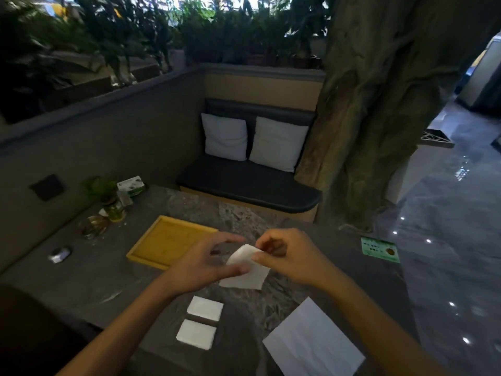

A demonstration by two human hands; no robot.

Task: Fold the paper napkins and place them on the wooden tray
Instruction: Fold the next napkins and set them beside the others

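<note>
White paper napkin (248,270) hangs pinched between my left hand (206,264) and right hand (290,256); empty yellow wooden tray (162,241) lies at ten o'clock, nearer my left.

Napkin (245,270) between fingertips (259,257): thin matt paper. Tray (168,241) beyond fingers: smooth wood. Table (244,215): mottled polished stone.

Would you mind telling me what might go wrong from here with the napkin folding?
The napkin is held in the air by both hands, left hand and right hand, so its edges may not line up and the fold could come out crooked. Two folded napkins lie by the table edge, where a forearm might brush them off. The wooden tray holds none yet.
</note>
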